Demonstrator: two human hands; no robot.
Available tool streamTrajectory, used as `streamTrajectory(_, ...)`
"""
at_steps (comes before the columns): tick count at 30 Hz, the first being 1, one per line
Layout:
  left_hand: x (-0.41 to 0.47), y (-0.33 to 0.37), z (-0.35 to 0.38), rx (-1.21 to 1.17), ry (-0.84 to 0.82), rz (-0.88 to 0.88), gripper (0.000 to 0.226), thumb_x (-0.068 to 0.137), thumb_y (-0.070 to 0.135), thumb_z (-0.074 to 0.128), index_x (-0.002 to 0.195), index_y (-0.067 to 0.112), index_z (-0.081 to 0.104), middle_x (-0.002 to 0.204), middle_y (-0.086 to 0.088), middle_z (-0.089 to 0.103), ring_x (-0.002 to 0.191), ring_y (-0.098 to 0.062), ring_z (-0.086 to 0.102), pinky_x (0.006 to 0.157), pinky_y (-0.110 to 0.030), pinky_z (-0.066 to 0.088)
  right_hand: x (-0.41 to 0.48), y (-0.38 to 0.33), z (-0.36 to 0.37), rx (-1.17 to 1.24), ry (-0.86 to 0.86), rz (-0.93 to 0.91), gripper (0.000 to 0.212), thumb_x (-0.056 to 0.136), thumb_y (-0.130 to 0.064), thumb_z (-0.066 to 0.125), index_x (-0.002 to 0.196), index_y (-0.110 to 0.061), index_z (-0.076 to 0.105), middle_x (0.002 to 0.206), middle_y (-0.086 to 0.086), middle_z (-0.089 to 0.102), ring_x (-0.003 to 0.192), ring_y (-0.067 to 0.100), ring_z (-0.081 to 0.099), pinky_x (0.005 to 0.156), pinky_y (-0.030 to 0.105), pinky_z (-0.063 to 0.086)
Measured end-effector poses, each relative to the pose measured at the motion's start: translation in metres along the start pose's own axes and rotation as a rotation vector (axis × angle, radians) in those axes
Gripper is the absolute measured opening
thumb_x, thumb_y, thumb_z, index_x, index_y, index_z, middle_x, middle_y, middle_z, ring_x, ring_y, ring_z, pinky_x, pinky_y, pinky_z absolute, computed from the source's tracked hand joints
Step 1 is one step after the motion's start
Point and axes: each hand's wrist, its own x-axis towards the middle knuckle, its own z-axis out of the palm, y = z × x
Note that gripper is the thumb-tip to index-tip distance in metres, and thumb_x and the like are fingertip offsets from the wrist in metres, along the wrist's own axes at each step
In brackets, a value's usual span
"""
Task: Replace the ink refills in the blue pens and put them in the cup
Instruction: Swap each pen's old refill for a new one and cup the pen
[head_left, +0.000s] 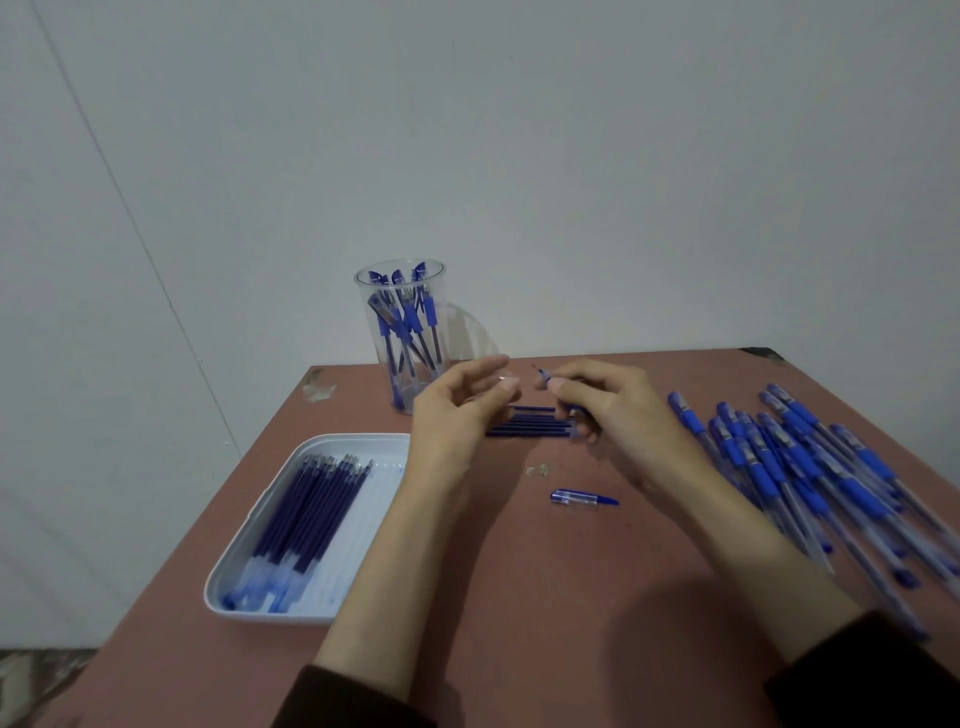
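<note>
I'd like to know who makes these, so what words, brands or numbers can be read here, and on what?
No text can be read in this view.
Heap of blue-and-clear plastic pens: pale printed marks on the barrels, too blurred to read.
Blue pens in the clear plastic cup: marks on their caps, too small to read.
White plastic tray of dark blue refills: no lettering shows.

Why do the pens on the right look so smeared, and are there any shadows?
Head view: the loose pens at the right edge smear from blur and wide-angle stretch; the cup and tray look sharper; a soft shadow darkens the table beneath the right forearm; lighting is dim, even, without glare.
</note>
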Motion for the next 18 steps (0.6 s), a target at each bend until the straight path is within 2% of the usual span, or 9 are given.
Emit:
streamTrajectory(5,-0.0021,0.0046,0.0015,-0.249,0.004,-0.057,0.023,0.084,-0.005,0.062,0.104,0.007,0.063,0.077,-0.004,0.070,0.067,-0.006,0.067,0.066,-0.014,0.053,-0.0028,-0.0004,0.0030,-0.093,-0.047,-0.058,0.014,0.090,-0.017,0.060,0.085,-0.019,0.073,0.062,0.000,0.058,0.049,-0.001,0.047,0.048,0.015,0.038)
streamTrajectory(8,-0.0026,0.0053,0.0016,-0.286,-0.023,-0.063,0.023,0.085,-0.007,0.060,0.105,0.004,0.062,0.070,0.001,0.071,0.064,-0.006,0.068,0.064,-0.014,0.054,-0.0020,0.0014,0.0033,-0.105,-0.049,-0.055,0.013,0.090,-0.017,0.061,0.087,-0.018,0.074,0.060,-0.003,0.058,0.050,-0.001,0.049,0.054,0.023,0.045)
streamTrajectory(11,-0.0030,0.0033,0.0013,-0.240,-0.041,-0.059,0.023,0.085,-0.006,0.062,0.106,0.004,0.063,0.075,-0.001,0.071,0.068,-0.009,0.069,0.066,-0.016,0.054,-0.0014,0.0034,0.0040,-0.107,-0.040,-0.061,0.012,0.089,-0.017,0.062,0.088,-0.018,0.074,0.058,-0.005,0.057,0.052,0.000,0.050,0.057,0.030,0.048)
streamTrajectory(14,-0.0012,-0.0006,-0.0002,-0.162,-0.037,-0.048,0.025,0.083,-0.004,0.065,0.105,0.008,0.065,0.084,-0.004,0.069,0.077,-0.013,0.067,0.075,-0.018,0.055,-0.0011,0.0054,0.0050,-0.136,-0.019,-0.085,0.012,0.088,-0.017,0.063,0.084,-0.022,0.074,0.057,-0.006,0.057,0.056,0.006,0.052,0.064,0.041,0.053)
streamTrajectory(18,-0.0002,-0.0032,-0.0006,-0.118,-0.021,-0.027,0.028,0.082,-0.004,0.066,0.108,0.008,0.064,0.080,0.000,0.070,0.075,-0.009,0.067,0.074,-0.018,0.054,-0.0014,0.0074,0.0054,-0.224,0.007,-0.142,0.011,0.085,-0.021,0.065,0.082,-0.026,0.074,0.070,0.007,0.066,0.072,0.028,0.059,0.072,0.044,0.051)
